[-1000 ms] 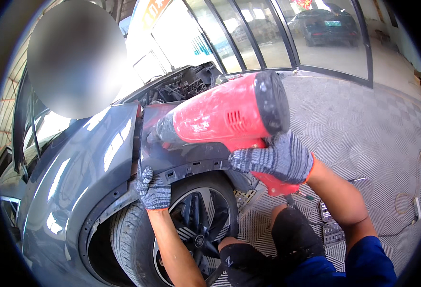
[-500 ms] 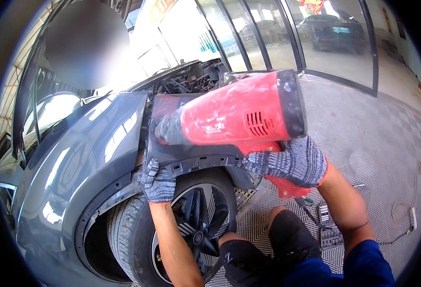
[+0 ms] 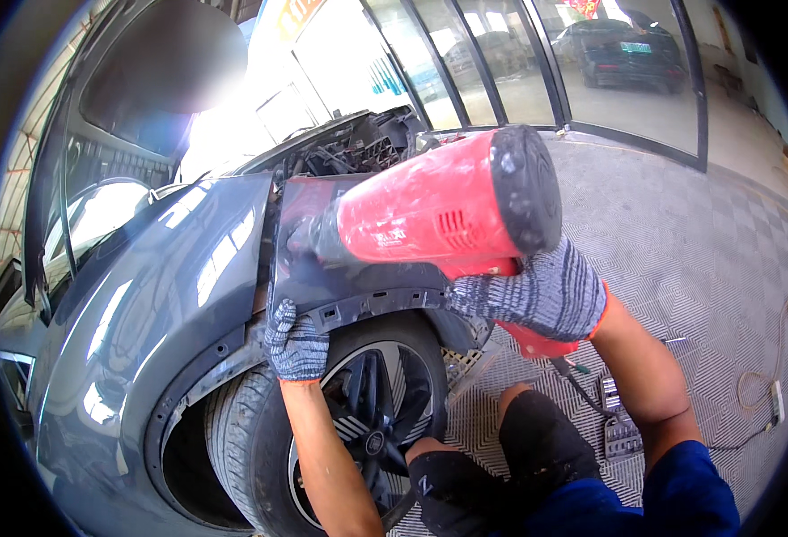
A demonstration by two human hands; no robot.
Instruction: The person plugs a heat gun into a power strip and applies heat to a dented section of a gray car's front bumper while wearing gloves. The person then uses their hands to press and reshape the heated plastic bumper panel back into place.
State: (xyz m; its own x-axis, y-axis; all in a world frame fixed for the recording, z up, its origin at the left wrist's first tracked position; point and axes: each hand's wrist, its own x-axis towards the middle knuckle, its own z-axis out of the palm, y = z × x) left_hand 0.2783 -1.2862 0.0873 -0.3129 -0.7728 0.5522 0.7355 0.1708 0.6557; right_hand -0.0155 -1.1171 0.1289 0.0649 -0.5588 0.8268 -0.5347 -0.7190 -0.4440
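Observation:
My right hand (image 3: 537, 295), in a striped grey glove, grips the handle of a red heat gun (image 3: 434, 201). The gun's nozzle points left over a loose-edged dark grey panel (image 3: 358, 273), close to its surface. My left hand (image 3: 296, 345), gloved alike, holds the lower left corner of that panel above the wheel (image 3: 376, 421). A larger glossy grey fender (image 3: 144, 331) lies just left of the panel, with a narrow gap between them. The wheel arch shows a row of clip slots along the panel's lower edge.
An open engine bay (image 3: 358, 148) is behind, beside a raised hood (image 3: 90, 161) and a blurred patch. Glass doors (image 3: 627, 107) front a parked car. On the patterned floor (image 3: 671, 259) lie a socket case (image 3: 620, 434), cables and a power strip (image 3: 777, 403).
Over the last second the view has shifted slightly. The heat gun moved rightward, then a little back up and left. My left hand stays on the panel. The blurred patch at top left has shrunk upward.

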